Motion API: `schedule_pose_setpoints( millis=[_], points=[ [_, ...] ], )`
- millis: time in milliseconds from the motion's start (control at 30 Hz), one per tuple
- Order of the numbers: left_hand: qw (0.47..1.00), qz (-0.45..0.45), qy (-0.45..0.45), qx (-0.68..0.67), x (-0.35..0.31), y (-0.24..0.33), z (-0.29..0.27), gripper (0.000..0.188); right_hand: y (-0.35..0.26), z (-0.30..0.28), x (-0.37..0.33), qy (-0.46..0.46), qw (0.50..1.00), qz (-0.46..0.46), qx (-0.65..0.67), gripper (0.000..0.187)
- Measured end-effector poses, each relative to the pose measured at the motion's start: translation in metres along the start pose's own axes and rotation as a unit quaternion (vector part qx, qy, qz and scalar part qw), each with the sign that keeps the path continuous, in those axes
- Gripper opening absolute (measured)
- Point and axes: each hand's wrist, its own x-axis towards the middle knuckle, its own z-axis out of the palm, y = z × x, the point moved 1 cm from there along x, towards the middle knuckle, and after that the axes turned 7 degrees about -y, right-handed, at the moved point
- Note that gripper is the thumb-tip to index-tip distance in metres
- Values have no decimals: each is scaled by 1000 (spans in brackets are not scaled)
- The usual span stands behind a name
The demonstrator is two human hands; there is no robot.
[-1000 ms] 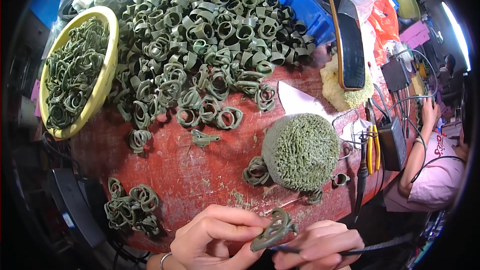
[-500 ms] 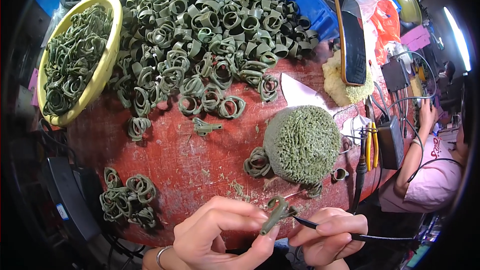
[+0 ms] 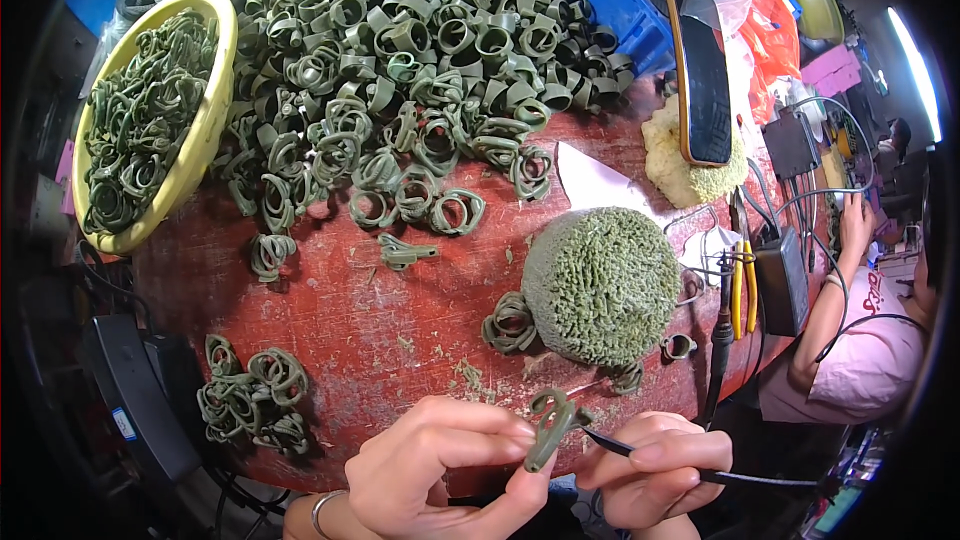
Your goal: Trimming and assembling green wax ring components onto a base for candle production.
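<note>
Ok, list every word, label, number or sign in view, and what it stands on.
Pink shirt of the person at the right: red lettering, turned sideways; I'll leave it unquoted.
Black device at the left: small white-and-blue label, too small to read.
Phone: faint marks on its dark screen, too unclear to read.
Green piece and thin black tool: none visible.

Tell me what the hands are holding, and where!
The left hand pinches a green ring by its lower part; the right hand grips a thin black tool partway along, behind its tip.
</note>
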Motion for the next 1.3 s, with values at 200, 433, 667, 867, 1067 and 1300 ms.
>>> schedule_pose_setpoints(
  millis=[200,433,667,867,1067,1300],
  points=[
    [1000,12,7,-11,-1,-1,1,21,-7,-7,5,-73,989,34,126,31],
    [998,-25,-40,-47,-6,4,0,22,4,0,-10,-17,997,-32,-75,30],
    [958,-173,-24,-229,-6,4,2,17,8,-3,-6,-48,998,-44,-10,34],
    [947,-184,-32,-262,-4,1,1,15,8,-8,-6,-63,998,-30,-5,34],
    [925,-251,-40,-283,-3,3,-2,13,7,-8,-3,-104,993,-29,38,32],
    [862,-327,-14,-386,0,-3,-2,12,1,-10,5,-166,982,-43,74,24]
  ],
)
